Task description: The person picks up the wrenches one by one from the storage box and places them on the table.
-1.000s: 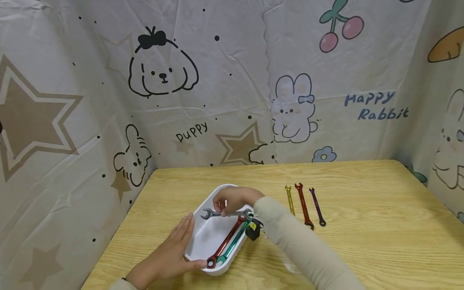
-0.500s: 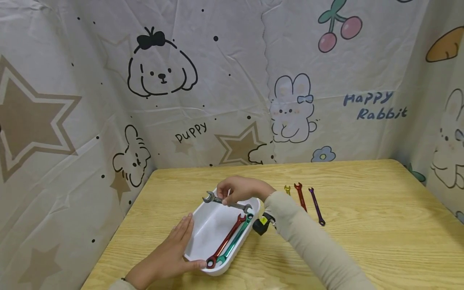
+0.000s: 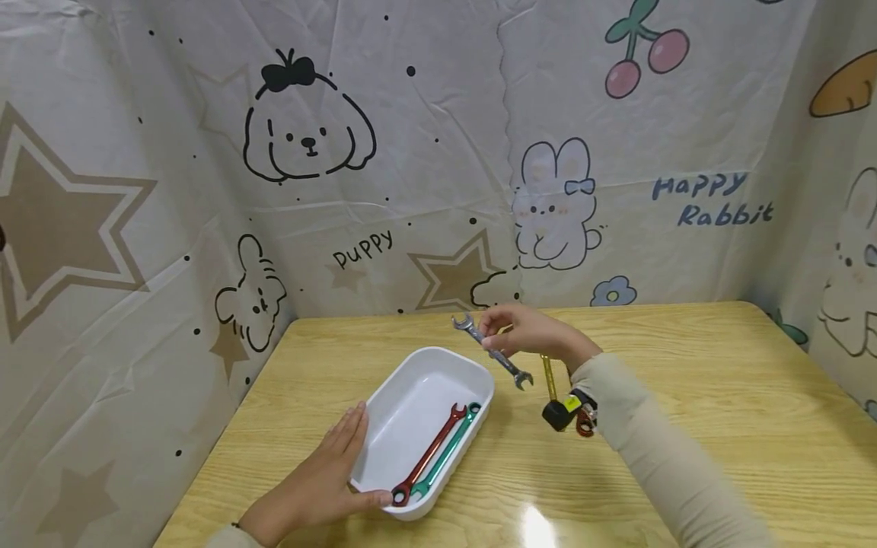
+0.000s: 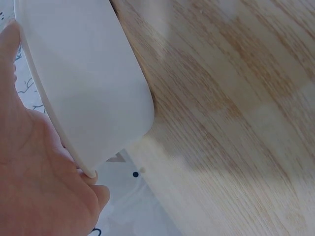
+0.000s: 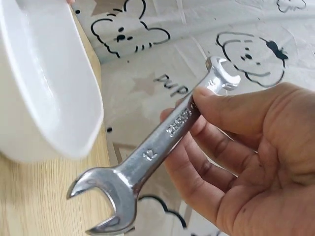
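- Silver open-ended metal wrench [image 3: 490,351], stamped 12: held in the air above the table, just beyond the tray's far right corner, aslant with one end toward the near right. Half a second ago it was over the tray.
- Right hand [image 3: 524,333]: thumb and fingers pinch the wrench at its shank; the hand has shifted rightward with it.
- White rectangular tray with rounded corners [image 3: 393,438]: unmoved on the table, set at a slant.
- Left hand [image 3: 322,464]: fingers straight and close together along the tray's left side, thumb apart at the near end; unchanged.
- Glossy red metal wrench [image 3: 430,454] and glossy green metal wrench [image 3: 447,450]: side by side in the tray along its right wall, as before.
- Yellow metal wrench [image 3: 550,378]: on the table, right of the tray, partly covered.
- Second red wrench [image 3: 585,423]: ring end showing; its open end, visible earlier, is now covered.
- Pale wood-grain table [image 3: 712,396]: beneath all.
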`<state>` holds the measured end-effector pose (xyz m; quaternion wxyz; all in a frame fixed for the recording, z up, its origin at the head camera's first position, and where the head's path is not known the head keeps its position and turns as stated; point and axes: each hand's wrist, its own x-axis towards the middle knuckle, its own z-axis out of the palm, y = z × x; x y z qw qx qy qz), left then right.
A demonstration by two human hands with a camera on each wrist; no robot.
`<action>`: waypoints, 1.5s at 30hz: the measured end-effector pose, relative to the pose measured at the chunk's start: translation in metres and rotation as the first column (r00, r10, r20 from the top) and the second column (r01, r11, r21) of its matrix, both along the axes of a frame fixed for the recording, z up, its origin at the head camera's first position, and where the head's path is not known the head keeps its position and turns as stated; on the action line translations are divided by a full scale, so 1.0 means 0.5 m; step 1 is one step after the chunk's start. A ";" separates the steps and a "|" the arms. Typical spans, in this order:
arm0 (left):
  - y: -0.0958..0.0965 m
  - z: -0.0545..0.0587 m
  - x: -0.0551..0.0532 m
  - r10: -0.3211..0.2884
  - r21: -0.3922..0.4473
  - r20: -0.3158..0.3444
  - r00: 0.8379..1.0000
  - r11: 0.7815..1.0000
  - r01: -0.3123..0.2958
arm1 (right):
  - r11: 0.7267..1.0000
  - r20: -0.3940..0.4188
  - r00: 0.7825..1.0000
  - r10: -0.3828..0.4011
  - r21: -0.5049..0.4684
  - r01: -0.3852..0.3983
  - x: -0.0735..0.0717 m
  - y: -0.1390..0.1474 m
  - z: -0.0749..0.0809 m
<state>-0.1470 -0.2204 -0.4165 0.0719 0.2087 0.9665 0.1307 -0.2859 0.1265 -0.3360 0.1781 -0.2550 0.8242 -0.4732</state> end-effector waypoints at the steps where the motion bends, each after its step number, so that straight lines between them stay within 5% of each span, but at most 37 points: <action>1: 0.001 0.000 0.000 -0.001 -0.001 0.001 1.000 1.000 0.001 | 1.000 0.007 1.000 -0.029 -0.006 0.029 0.000 0.017 -0.004; 8: 0.002 0.000 0.001 -0.002 -0.013 -0.005 1.000 1.000 0.002 | 0.979 0.064 0.977 -0.203 -0.003 0.204 -0.004 0.136 -0.041; 22: -0.001 -0.003 0.000 0.003 -0.017 -0.005 1.000 1.000 -0.003 | 0.927 0.141 0.917 -0.374 0.078 0.366 -0.016 0.281 -0.121; 32: -0.001 -0.001 -0.001 0.002 -0.020 0.000 1.000 1.000 -0.002 | 0.875 0.122 0.870 -0.477 0.155 0.458 -0.010 0.321 -0.187; 45: -0.002 -0.005 -0.002 -0.009 -0.017 -0.015 1.000 1.000 0.009 | 0.835 0.064 0.856 -0.514 0.266 0.481 0.001 0.326 -0.208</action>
